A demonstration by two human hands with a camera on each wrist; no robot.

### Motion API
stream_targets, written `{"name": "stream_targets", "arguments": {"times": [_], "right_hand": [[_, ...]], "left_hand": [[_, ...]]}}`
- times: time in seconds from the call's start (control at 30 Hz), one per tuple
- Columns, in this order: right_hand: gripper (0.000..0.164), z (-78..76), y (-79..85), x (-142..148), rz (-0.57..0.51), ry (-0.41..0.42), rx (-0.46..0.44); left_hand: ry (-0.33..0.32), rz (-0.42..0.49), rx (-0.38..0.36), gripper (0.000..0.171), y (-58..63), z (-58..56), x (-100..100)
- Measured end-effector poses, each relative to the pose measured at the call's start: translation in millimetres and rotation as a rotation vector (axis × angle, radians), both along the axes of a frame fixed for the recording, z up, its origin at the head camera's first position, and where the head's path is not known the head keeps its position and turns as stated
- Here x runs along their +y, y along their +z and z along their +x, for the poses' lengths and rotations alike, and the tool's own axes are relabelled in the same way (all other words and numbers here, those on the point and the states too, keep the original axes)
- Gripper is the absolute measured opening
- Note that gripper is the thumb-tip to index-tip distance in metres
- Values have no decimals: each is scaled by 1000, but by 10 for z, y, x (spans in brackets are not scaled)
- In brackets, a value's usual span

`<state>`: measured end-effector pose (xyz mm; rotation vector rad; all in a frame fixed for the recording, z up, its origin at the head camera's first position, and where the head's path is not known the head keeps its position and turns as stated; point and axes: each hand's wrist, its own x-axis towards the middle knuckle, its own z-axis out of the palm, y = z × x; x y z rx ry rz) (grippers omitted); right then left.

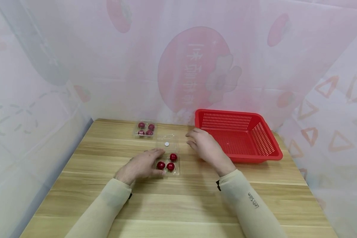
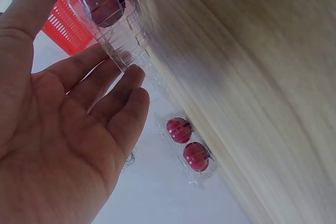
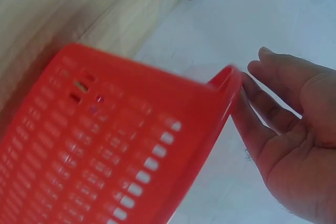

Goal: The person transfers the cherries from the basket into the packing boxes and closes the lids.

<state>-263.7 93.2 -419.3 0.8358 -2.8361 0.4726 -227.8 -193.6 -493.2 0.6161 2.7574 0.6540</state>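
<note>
A clear plastic fruit box (image 1: 177,170) lies with its lid (image 1: 172,140) folded back on the wooden table, a white round spot on the lid. Three dark red, shiny round fruits (image 1: 170,166) sit in its base. At the box's left side is my left hand (image 1: 141,165), fingers loosely extended and thumb by the near edge. In the left wrist view the fingertips meet the clear wall (image 2: 123,59). My right hand (image 1: 206,147), holding nothing, hovers by the left end of a red plastic basket (image 1: 253,157), fingers slightly bent. The right wrist view shows the basket's rim (image 3: 233,85) overlapping the fingers.
Another clear box (image 1: 145,128) with several red fruits stands at the back left of the table. Behind the wooden table (image 1: 178,205) hangs a pale printed curtain (image 1: 131,66), which continues along both sides.
</note>
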Motion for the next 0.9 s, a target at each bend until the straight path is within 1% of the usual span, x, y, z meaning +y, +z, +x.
{"name": "stream_targets", "arguments": {"times": [0.13, 0.33, 0.5, 0.7, 0.9], "right_hand": [[32, -44, 2, 113, 2, -54, -26], [29, -140, -28, 295, -18, -147, -65], [36, -237, -93, 433, -21, -212, -108], [37, -327, -189, 552, -6, -252, -152], [36, -395, -281, 601, 24, -276, -190]], "left_hand": [[2, 0, -4, 98, 7, 8, 5], [-3, -1, -1, 98, 20, 21, 12], [1, 1, -3, 98, 22, 19, 8], [1, 0, 1, 99, 13, 11, 5], [-1, -2, 2, 98, 13, 14, 4]]}}
